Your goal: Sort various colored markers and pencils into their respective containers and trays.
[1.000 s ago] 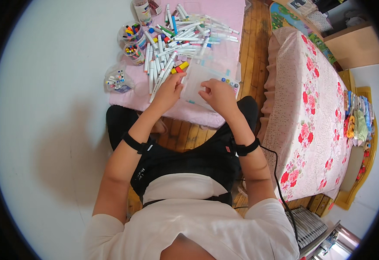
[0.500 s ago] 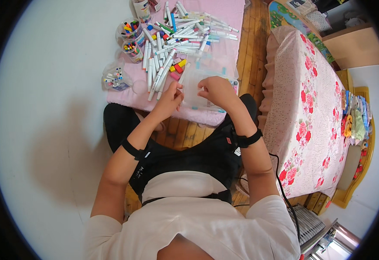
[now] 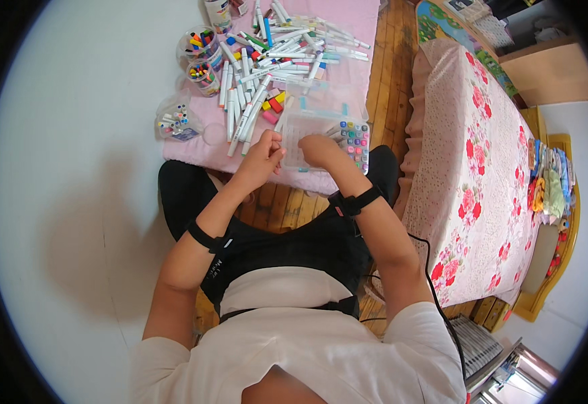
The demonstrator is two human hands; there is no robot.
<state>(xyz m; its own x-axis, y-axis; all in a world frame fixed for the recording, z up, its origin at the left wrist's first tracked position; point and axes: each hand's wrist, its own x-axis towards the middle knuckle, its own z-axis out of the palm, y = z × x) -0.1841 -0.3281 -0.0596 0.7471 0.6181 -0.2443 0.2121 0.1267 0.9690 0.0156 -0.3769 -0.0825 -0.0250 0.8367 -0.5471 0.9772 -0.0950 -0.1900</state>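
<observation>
Clear marker box [image 3: 321, 131] now sits at the pink mat's [image 3: 361, 60] near edge. Both hands are back on it: left hand [image 3: 261, 160] curled closed at its left side, right hand [image 3: 319, 149] on top, grip unclear. Loose markers [image 3: 267, 60] lie behind.

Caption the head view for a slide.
Both hands, left and right, at a clear marker case beside scattered markers.

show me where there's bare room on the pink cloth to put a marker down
Bare cloth runs along the right edge, between the marker pile and the wood floor. A thin strip lies at the near edge below the clear case. The left and middle are crowded: pile, cups, bag. Both hands, left and right, are at the case.
</observation>
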